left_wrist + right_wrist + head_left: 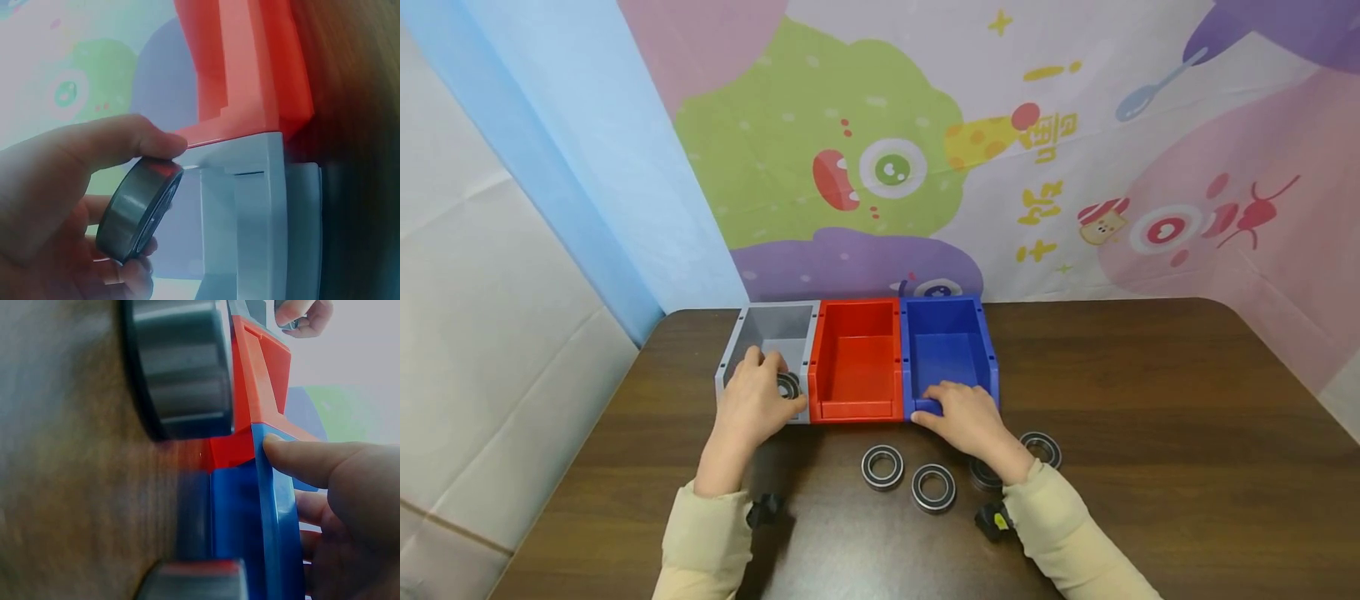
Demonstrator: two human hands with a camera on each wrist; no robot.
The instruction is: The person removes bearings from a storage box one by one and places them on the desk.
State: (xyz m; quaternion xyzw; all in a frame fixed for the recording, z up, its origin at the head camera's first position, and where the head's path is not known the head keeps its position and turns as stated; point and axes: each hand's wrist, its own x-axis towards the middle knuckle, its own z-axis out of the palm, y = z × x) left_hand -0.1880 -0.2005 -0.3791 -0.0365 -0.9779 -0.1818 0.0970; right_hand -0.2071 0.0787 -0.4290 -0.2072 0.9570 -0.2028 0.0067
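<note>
In the head view my left hand (754,398) holds a ball bearing (787,385) over the front of the grey bin (767,312). The left wrist view shows this dark, thick ring (132,209) pinched between thumb and fingers, tilted, close by the bin's front wall. My right hand (962,414) grips the front lip of the blue bin (950,312). In the right wrist view its thumb (294,453) presses on the rim, while the other fingers reach behind the wall, partly hidden.
Between these two bins stands a red bin (859,375), its inside bare. Several bearings lie on the brown table (1150,417), among them one left (868,468), one nearer me (918,490) and one far right (1056,454). The right forearm partly covers another (983,477).
</note>
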